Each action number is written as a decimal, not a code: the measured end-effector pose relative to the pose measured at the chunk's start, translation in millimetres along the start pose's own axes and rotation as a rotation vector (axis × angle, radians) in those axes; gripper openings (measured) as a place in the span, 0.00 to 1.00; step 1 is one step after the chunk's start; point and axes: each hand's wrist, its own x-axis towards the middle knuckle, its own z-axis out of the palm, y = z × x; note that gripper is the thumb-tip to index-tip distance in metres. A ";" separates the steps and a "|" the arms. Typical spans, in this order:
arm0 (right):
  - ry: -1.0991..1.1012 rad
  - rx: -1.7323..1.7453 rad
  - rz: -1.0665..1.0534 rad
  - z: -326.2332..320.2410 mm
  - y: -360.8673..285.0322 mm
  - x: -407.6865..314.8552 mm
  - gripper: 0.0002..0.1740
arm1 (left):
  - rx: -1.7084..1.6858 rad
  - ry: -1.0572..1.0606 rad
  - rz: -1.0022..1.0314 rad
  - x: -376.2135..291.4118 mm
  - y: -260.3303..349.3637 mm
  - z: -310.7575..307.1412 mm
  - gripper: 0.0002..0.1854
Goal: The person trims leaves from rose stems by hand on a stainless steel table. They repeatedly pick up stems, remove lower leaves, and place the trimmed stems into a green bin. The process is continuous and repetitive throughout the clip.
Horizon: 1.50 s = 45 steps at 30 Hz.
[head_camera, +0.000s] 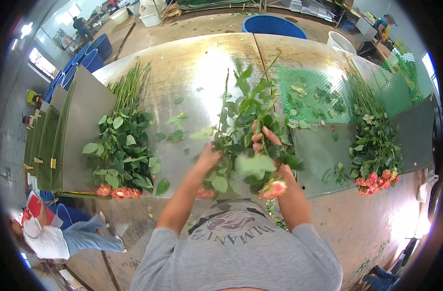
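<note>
Leafy rose stems lie before me over the middle of the metal table (pixel 163 94). My right hand (pixel 267 136) has its fingers closed round a rose stem whose pink and yellow bloom (pixel 273 188) hangs near my forearm. My left hand (pixel 208 157) is at the left edge of the leaves, beside another stem with a pink bloom (pixel 206 192); leaves hide its fingertips, so its grip cannot be told. A bunch of roses (pixel 125 145) lies at the left, blooms towards me. Another bunch of roses (pixel 374 142) lies at the right.
Green plastic mesh (pixel 316 94) with loose leaves covers part of the table's right side. An upright grey panel (pixel 85 127) stands at the left. Blue tubs (pixel 274 26) are beyond the table and at the far left. A person in a white top (pixel 47 236) is at the lower left.
</note>
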 end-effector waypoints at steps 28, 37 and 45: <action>0.055 -0.809 0.051 72.9 104.4 72.0 0.19 | -0.834 -0.300 -0.188 -76.7 4.5 8.1 0.24; 0.136 -1.123 -0.153 -38.1 194.2 96.1 0.13 | -0.521 0.378 -0.144 -130.1 -8.4 -134.7 0.26; 0.257 -1.404 -0.210 -67.7 209.2 130.8 0.18 | -0.083 0.185 0.016 -102.5 -10.0 -102.8 0.28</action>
